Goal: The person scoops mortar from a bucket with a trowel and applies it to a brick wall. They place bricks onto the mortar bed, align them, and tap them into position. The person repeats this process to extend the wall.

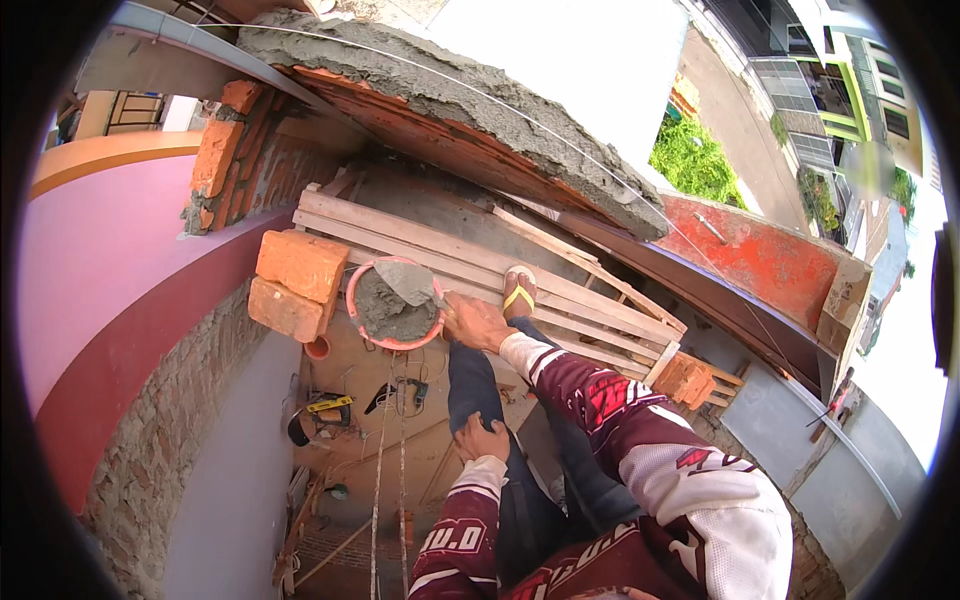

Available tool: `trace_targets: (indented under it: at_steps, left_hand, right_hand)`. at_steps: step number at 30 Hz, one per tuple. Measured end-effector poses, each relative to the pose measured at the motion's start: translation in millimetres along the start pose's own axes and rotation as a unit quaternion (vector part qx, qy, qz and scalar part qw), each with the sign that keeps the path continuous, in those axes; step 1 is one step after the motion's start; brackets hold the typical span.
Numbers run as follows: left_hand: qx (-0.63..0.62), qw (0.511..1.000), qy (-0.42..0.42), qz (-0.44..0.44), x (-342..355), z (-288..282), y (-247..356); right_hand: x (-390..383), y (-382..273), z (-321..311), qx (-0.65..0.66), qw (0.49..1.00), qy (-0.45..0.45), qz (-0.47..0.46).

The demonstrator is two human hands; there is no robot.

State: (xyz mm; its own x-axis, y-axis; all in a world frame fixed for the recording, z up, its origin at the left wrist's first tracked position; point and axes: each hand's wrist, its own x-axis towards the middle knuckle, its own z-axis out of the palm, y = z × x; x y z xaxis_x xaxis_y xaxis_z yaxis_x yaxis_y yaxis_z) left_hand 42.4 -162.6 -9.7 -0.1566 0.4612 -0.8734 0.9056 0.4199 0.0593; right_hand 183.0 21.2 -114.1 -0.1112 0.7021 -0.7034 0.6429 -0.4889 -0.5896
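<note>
A round, reddish-rimmed bucket [352, 318] holds wet grey mortar [390, 318]. The mortar-coated blade of a trowel [408, 281] lies over the mortar at the bucket's far side. At the bucket's right rim, my right hand [474, 321] is closed around what appears to be the trowel's handle, mostly hidden by the fingers. My left hand [480, 440] rests on my leg with its fingers spread and nothing in them. Beside the bucket, on the left, orange bricks [300, 268] are stacked on the planks.
Wooden planks [430, 240] form a scaffold under my sandalled foot [519, 292]. Ahead runs a wall topped with rough mortar [480, 100], with a taut string [560, 135] along it. Tools [330, 405] lie on the floor far below. More bricks [684, 380] support the planks' right end.
</note>
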Motion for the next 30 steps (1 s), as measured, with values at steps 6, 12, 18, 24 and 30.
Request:
trace_targets:
  at_steps: [6, 12, 18, 24, 30]
  left_hand:
    - [-0.065, 0.996, -0.050, -0.046, -8, 6, -3]
    - [-0.127, 0.991, 0.014, -0.040, -6, 32, -3]
    - [-0.144, 0.983, 0.111, -0.025, -14, 44, 5]
    - [-0.156, 0.978, 0.141, -0.018, -17, 56, 11]
    - [-0.180, 0.980, 0.070, -0.036, -20, 63, 12]
  right_hand:
    - [3, 23, 32, -0.352, 0.929, -0.111, -0.033]
    - [68, 5, 79, -0.457, 0.886, -0.031, -0.067]
    - [80, -9, 101, -0.369, 0.902, -0.225, 0.001]
    - [86, 2, 79, -0.219, 0.943, -0.250, 0.002]
    - [40, 3, 63, -0.413, 0.893, -0.123, -0.134]
